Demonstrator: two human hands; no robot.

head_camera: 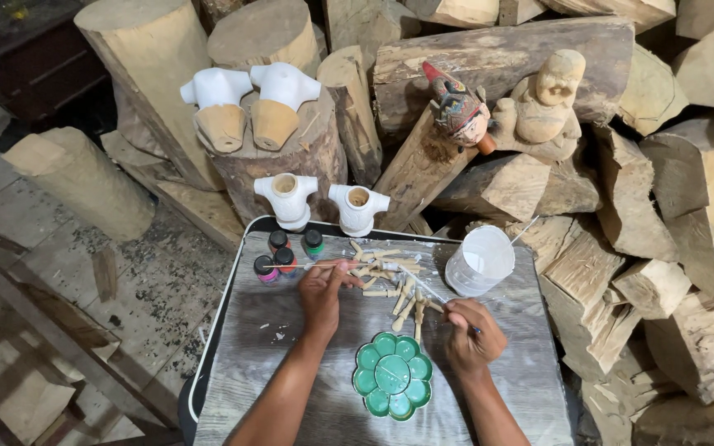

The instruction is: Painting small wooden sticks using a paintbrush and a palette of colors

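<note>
My left hand (322, 291) rests on a grey wood-grain board (274, 363) and pinches a thin stick that points left toward several small paint bottles (284, 252). My right hand (471, 332) grips a slim brush whose tip reaches up-left into a pile of small pale wooden pegs (390, 285). A green flower-shaped palette (392, 374) lies between my forearms. A white plastic cup (479, 260) stands beyond my right hand.
Two white-painted torso carvings (322, 202) stand at the board's far edge, two more (249, 103) on a stump behind. A painted puppet head (459, 109) and an unpainted seated figure (544, 99) lean on stacked logs. Wood blocks crowd the right; tiled floor lies left.
</note>
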